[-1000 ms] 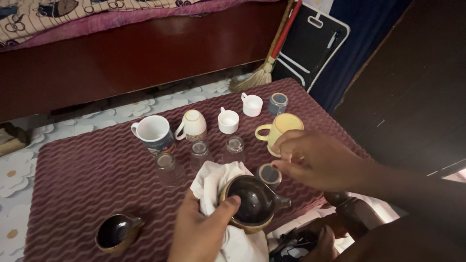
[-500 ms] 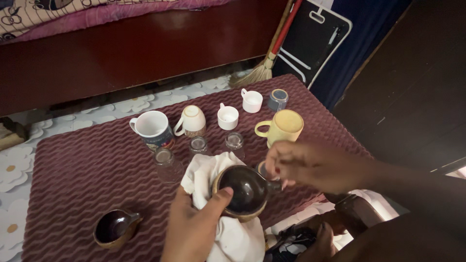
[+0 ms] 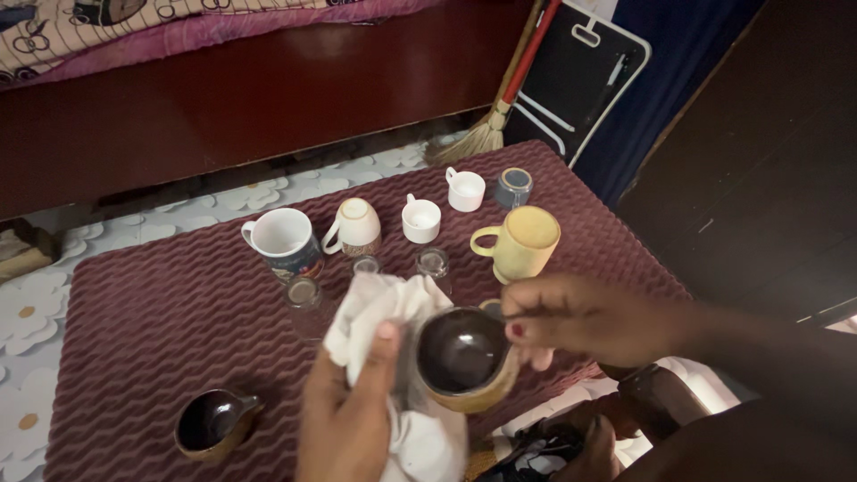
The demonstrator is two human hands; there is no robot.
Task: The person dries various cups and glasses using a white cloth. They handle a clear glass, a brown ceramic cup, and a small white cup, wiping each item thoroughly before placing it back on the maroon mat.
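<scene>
**Cloth against a brown cup, other cups waiting on the mat**

While the maroon mat (image 3: 161,330) carries the other cups, the left hand (image 3: 344,419) clamps a white cloth (image 3: 379,308) beside the brown cup (image 3: 464,357), gripped by the right hand (image 3: 580,317) above the mat's near edge. Wiping looks unfinished; a second brown cup (image 3: 212,424) sits left.

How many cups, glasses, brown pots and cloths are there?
Cups and mugs: 7, one half hidden behind the right hand
Clear glasses: 3
Brown pots: 2
White cloth: 1
Total: 13
</scene>
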